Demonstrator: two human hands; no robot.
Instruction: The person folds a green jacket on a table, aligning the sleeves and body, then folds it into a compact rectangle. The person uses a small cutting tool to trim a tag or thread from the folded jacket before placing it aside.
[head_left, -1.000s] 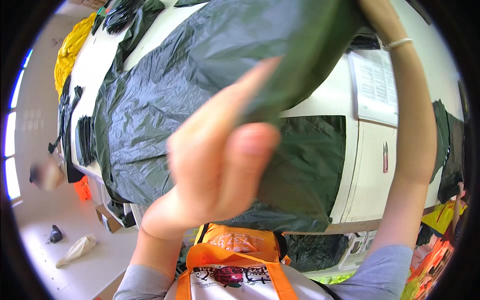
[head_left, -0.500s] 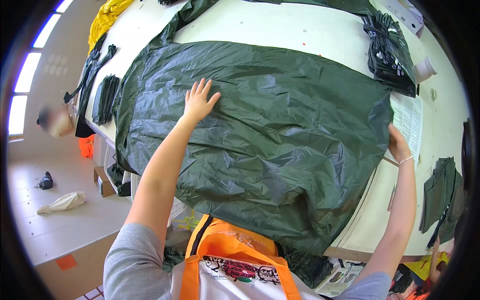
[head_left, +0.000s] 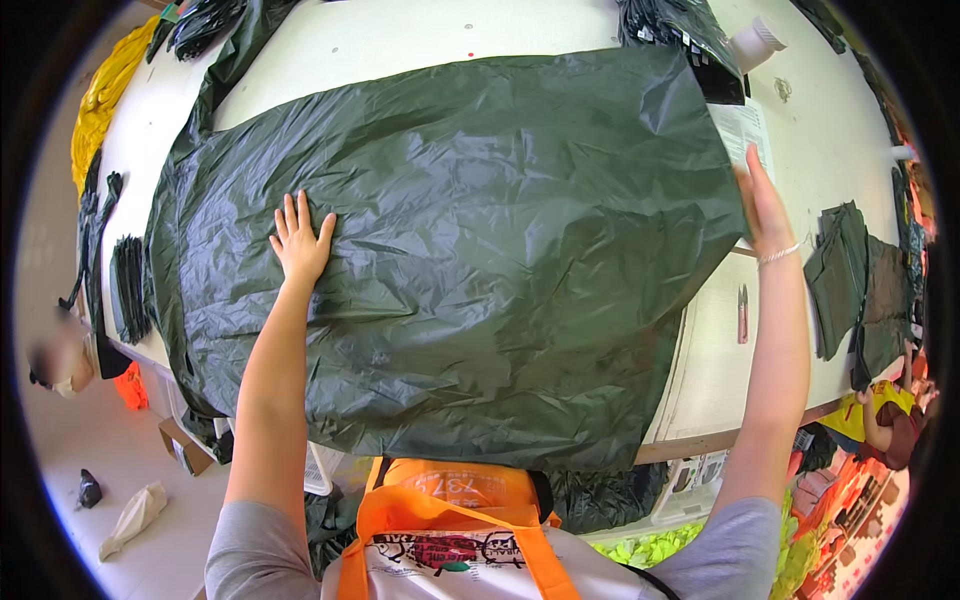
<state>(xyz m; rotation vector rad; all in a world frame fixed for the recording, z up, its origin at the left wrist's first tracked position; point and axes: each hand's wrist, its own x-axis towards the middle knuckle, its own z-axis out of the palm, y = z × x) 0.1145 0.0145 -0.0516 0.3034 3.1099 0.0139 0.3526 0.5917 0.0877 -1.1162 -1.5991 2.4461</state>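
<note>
In the head view, looking down, a large, shiny, dark green cloth (head_left: pixel 450 270) lies across the white tabletop (head_left: pixel 400 30), creased all over, its near edge close to my body. My left grip (head_left: pixel 301 240) is open, palm down and fingers spread on the left part of the cloth. My right grip (head_left: pixel 766 205) is open too, its fingers nearly straight and pointing away from me, touching the cloth's right edge; a pale bracelet (head_left: pixel 778 254) circles that wrist.

Just past the cloth's far right corner are a black bundle (head_left: pixel 690 30) and a white cup-shaped thing (head_left: pixel 757 43). A printed paper (head_left: pixel 742 130) shows beside the cloth's right edge. Nearer me on that side, apart from the cloth, lie small snips (head_left: pixel 743 315), and farther right, dark green pieces (head_left: pixel 840 280).

Left of the cloth, just beside it, is a stack of thin dark folds (head_left: pixel 128 290); well beyond that stack hangs a yellow heap (head_left: pixel 105 105). Below the cloth's near edge is the orange bag (head_left: pixel 455 483) against my front. On the floor, lower left of the cloth, stands a carton (head_left: pixel 187 447).
</note>
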